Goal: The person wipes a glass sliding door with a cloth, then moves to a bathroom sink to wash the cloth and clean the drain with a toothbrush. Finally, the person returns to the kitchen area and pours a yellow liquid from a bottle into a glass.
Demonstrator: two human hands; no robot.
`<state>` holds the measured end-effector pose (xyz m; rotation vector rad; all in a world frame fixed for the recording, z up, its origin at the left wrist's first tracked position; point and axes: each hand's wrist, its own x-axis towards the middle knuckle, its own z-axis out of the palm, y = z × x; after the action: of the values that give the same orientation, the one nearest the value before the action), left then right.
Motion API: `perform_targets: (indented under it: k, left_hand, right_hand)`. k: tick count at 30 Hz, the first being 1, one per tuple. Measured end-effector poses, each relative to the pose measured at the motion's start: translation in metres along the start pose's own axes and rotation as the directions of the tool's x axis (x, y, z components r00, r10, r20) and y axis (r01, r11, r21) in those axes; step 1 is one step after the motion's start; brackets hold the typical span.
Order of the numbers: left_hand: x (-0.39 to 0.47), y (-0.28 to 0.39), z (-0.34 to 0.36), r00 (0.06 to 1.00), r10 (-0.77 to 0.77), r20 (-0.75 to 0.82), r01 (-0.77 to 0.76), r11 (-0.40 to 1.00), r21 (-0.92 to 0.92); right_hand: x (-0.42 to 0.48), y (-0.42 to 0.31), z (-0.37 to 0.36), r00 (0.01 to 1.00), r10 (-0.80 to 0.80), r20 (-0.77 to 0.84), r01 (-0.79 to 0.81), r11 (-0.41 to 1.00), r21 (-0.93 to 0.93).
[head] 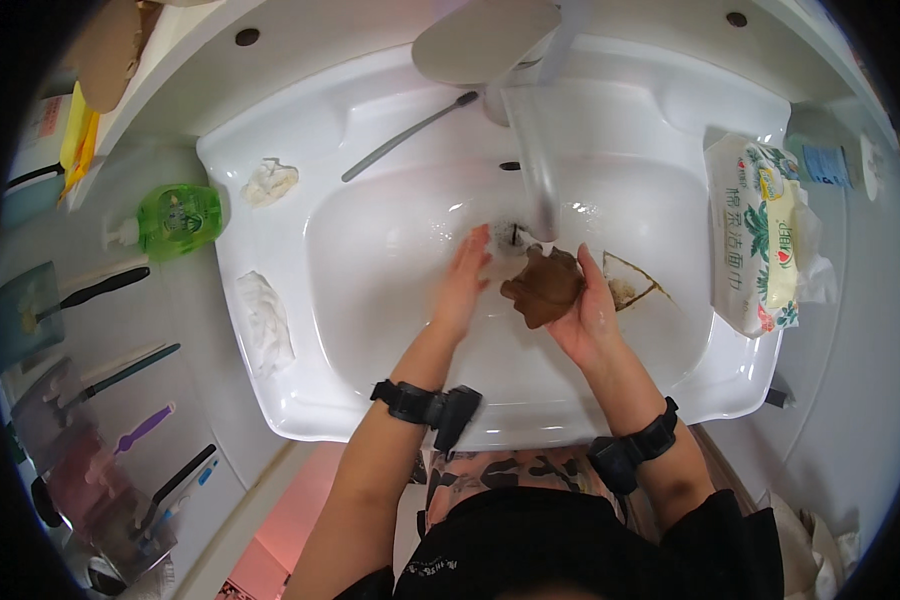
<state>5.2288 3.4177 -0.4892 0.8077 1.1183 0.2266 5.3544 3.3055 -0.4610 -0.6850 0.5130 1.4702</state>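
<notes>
My right hand [592, 315] holds a brown, lumpy object [546, 289] with a knobby outline; it looks like fired clay, but its kind cannot be made out. The object sits just below the end of the metal faucet spout [541, 195], inside the white washbasin [390, 300]. To its left, my left hand [461, 285] hovers over the basin with nothing in it, slightly blurred, its fingers extended. Between the hands lies the drain [514, 234], wet and partly foamy. Beside my right hand, a brown-stained triangular crack [634, 285] marks the basin wall.
A grey toothbrush [409, 137] rests on the back ledge. Crumpled tissues [268, 182] and a white cloth-like wad [266, 322] lie on the left rim. Green pump soap [180, 221] stands left; a face-tissue pack [754, 236] occupies the right rim. Wall holders with brushes [105, 287] line the left.
</notes>
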Motion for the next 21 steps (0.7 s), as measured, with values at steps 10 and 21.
perform_targets:
  k: [10,21]
  left_hand:
    - [-0.028,-0.016,0.072,0.782,0.584,0.217,-0.615,0.672,0.412]
    - [-0.025,-0.009,0.068,0.687,0.682,0.251,-0.636,0.398,0.661]
  right_hand:
    - [0.023,-0.010,-0.010,0.991,0.073,-0.114,-0.050,0.980,0.191]
    - [0.019,-0.009,0.014,0.998,0.039,-0.052,-0.030,0.988,0.150]
